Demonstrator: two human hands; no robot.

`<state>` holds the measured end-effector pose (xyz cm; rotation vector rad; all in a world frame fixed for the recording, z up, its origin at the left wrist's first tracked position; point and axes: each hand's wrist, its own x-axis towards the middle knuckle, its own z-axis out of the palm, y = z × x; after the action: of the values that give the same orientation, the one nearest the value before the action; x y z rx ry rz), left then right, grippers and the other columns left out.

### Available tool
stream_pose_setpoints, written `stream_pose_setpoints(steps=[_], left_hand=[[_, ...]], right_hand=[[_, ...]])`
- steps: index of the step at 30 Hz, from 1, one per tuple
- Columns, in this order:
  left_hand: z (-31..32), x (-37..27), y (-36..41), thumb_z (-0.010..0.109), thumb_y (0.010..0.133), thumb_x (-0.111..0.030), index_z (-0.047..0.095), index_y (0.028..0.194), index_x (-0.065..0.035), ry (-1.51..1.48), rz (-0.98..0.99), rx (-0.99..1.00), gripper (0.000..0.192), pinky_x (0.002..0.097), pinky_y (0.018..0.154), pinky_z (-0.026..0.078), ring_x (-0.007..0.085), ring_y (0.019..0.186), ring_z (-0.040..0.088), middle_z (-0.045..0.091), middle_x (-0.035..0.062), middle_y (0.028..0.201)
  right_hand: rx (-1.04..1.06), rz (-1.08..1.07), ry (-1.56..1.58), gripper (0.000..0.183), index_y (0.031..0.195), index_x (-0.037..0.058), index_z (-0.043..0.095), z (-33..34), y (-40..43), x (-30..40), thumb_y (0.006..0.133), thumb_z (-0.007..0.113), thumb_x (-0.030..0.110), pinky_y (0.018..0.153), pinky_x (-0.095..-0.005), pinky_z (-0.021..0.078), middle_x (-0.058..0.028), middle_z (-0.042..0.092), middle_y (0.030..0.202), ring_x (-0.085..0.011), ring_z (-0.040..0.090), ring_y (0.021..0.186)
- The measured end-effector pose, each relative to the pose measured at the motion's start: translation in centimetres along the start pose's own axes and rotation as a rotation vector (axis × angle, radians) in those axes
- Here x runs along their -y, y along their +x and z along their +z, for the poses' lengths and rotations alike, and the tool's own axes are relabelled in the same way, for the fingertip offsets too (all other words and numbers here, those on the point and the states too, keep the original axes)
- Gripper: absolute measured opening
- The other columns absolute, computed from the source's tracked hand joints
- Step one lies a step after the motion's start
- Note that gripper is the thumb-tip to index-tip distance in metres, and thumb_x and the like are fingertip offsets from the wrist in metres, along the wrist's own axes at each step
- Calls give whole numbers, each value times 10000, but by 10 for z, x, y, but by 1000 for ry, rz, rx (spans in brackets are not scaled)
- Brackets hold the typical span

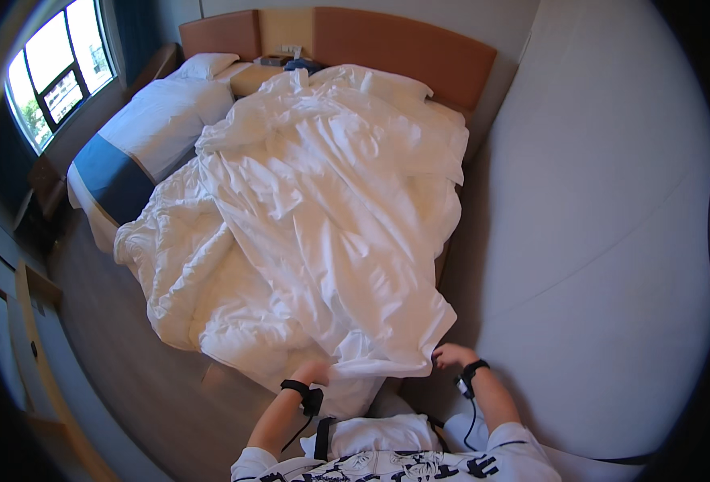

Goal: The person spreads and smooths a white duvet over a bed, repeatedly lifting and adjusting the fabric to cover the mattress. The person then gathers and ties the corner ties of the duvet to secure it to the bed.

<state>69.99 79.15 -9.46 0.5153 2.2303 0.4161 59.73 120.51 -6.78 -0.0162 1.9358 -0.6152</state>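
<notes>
A large white duvet cover point(325, 223) lies loose and wrinkled across the nearer bed, over a quilted white duvet point(174, 271) that shows at the left side and foot. The cover's near edge runs taut between my two hands at the foot of the bed. My left hand point(314, 372), slightly blurred, grips this edge at its left end. At the right corner, my right hand point(453, 355) pinches the same fabric, its fingertips partly hidden by the fold. Each wrist wears a black strap with a cabled device.
A second bed point(168, 120) with a blue runner point(114, 178) stands at left, below a window point(60, 72). Brown headboards point(403, 48) line the far wall. Close on the right is a plain wall point(590, 211). A box point(272, 60) sits between the beds.
</notes>
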Motion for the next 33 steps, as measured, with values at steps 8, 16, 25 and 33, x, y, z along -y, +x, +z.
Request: stream_pose_setpoints(steps=[8,16,25,33], left_hand=[[-82,-55,33,628,789,-331,522,1193,-59,-632,-28,-390,498,379,900,430,344,1049,536,554,194,1156],[-205,-104,182,712,715,-349,477,1200,-97,-68,-149,-789,595,433,918,373,319,1053,487,526,126,1127],[-224,-87,215,598,823,-214,544,831,-87,-361,-320,-473,138,394,685,468,291,724,596,592,80,758],[-245,-15,125,495,864,-141,530,817,-39,-466,-1156,-968,118,444,550,436,354,608,580,560,179,613]], right_hand=[[-438,21,9,340,1081,86,624,-224,63,71,751,593,161,549,-292,486,-63,657,785,-141,604,644],[-568,-378,266,336,1095,63,604,-381,336,146,777,569,163,779,-325,476,-144,644,943,-253,607,882],[-298,-722,207,306,999,19,640,-382,341,291,736,645,175,704,-362,498,-169,664,917,-270,649,790],[470,-977,242,633,1348,63,320,-363,292,367,793,597,189,812,-314,453,-145,591,1077,-182,574,948]])
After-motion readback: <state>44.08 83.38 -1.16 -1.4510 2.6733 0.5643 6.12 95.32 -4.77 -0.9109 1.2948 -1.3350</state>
